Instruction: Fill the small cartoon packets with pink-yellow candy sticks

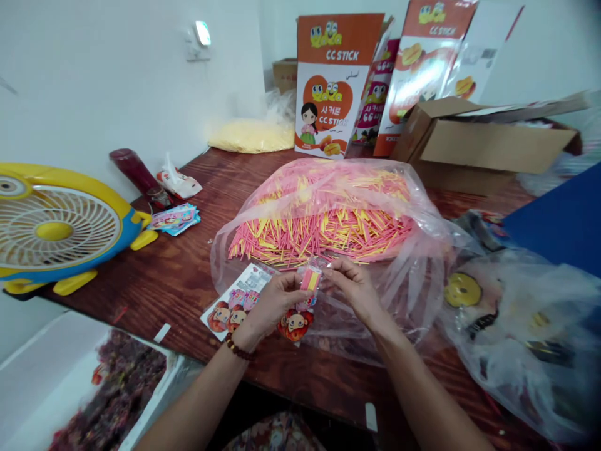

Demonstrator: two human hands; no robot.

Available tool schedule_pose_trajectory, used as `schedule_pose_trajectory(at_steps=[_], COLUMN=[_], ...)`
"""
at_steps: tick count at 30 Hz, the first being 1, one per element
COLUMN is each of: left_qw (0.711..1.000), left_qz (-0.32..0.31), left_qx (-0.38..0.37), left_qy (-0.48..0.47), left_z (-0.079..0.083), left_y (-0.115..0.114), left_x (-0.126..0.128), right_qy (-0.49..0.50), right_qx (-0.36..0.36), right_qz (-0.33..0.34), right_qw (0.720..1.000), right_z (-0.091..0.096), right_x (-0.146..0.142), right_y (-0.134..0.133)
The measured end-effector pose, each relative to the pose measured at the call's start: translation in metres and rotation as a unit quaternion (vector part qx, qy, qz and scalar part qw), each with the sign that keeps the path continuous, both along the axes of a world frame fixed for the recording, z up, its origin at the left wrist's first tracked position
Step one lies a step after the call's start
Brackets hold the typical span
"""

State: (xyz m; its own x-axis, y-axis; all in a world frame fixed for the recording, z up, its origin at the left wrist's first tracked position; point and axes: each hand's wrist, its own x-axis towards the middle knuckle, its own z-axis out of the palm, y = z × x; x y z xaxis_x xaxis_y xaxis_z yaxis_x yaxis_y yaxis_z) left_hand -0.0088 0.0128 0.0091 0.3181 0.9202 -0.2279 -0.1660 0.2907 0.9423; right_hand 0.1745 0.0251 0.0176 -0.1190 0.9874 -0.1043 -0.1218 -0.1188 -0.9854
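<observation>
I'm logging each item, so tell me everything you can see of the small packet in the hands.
The small packet is a clear plastic sleeve holding pink and yellow sticks, with a red-haired cartoon figure at its lower end. Held roughly upright: left hand grips its side, right hand pinches its top.

sticks bag (323, 219): desk (178, 282) centre | fan (56, 232): left edge | cartons (331, 81): back edge | open box (483, 144): back-right corner

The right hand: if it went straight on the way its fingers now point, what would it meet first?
The small packet of pink and yellow sticks: the right hand points leftward, its fingertips seemingly touching the packet's top edge. Beyond it is the left hand, which holds the packet.
</observation>
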Motion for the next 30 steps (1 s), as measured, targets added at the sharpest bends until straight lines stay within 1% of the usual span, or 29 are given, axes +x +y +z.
schedule_pose_trajectory(at_steps=[2,5,8,12,15,17,19,22,24,26,28,30], left_qw=[0.999,0.996,0.997,0.998,0.995,0.989,0.976,0.935,0.901,0.875,0.863,0.856], left_qz=[0.010,0.001,-0.001,-0.018,-0.030,-0.035,-0.020,0.036,0.061,0.058,0.054,0.078], left_qx=[0.017,0.021,0.002,-0.017,-0.004,0.028,0.083,0.179,0.234,0.274,0.292,0.296], left_qy=[0.037,0.084,0.076,0.055,0.094,0.142,0.203,0.303,0.360,0.395,0.408,0.416], left_z=[-0.005,-0.011,-0.015,-0.023,-0.033,-0.038,-0.041,-0.044,-0.048,-0.053,-0.056,-0.056], left_y=[-0.001,-0.005,-0.012,-0.026,-0.034,-0.035,-0.031,-0.022,-0.019,-0.021,-0.025,-0.027], left_x=[-0.003,-0.010,-0.016,-0.024,-0.027,-0.028,-0.028,-0.027,-0.025,-0.025,-0.027,-0.036], right_qy=[0.011,0.007,0.005,0.019,0.015,-0.003,-0.027,-0.100,-0.203,-0.310,-0.387,-0.454], right_qx=[-0.014,-0.034,-0.047,-0.066,-0.093,-0.097,-0.087,-0.045,-0.011,0.025,0.057,0.073], right_qz=[0.020,0.039,0.046,0.060,0.084,0.088,0.081,0.043,0.030,0.034,0.030,0.004], right_qw=[1.000,0.999,0.998,0.996,0.992,0.991,0.993,0.993,0.979,0.950,0.920,0.888], right_z=[-0.009,-0.024,-0.037,-0.044,-0.046,-0.048,-0.052,-0.060,-0.063,-0.062,-0.056,-0.047], right_x=[-0.003,-0.007,-0.012,-0.020,-0.023,-0.024,-0.023,-0.019,-0.016,-0.009,0.003,0.020], right_y=[-0.001,-0.004,-0.010,-0.025,-0.035,-0.035,-0.027,-0.009,0.002,0.008,0.012,0.017])
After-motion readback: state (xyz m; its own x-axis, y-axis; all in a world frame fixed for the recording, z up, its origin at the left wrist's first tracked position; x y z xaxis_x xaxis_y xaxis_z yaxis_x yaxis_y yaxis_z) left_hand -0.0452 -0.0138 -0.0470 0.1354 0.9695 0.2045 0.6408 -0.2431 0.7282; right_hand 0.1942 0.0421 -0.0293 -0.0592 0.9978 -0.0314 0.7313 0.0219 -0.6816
